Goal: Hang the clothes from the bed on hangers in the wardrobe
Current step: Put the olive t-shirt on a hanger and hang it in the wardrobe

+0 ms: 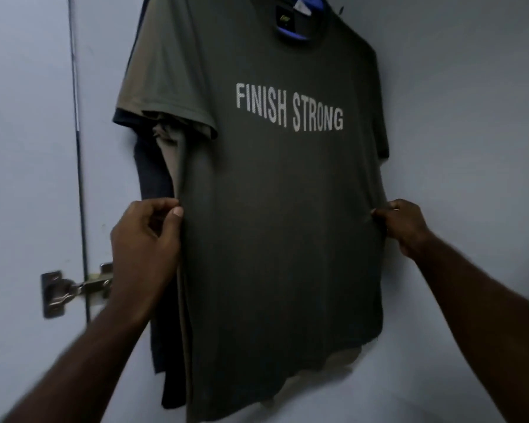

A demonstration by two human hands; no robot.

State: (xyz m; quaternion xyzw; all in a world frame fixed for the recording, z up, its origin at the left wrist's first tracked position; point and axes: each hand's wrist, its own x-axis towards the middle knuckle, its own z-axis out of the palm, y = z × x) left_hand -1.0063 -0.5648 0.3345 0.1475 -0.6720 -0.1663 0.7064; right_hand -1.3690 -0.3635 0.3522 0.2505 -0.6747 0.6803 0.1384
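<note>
A dark olive T-shirt [275, 227] printed FINISH STRONG hangs in front of me on a blue hanger [300, 32], whose top is cut off by the frame. My left hand [147, 236] pinches the shirt's left side seam at mid height. My right hand [403, 227] pinches the right side seam at about the same height. Behind the olive shirt hangs a darker navy garment [148, 166], showing only along the left edge.
Pale wardrobe panels [471, 117] surround the clothes. A metal door hinge [58, 293] sits low on the left beside a dark vertical gap [79, 141] between door and frame. The wardrobe's pale floor [333, 389] shows under the shirt's hem.
</note>
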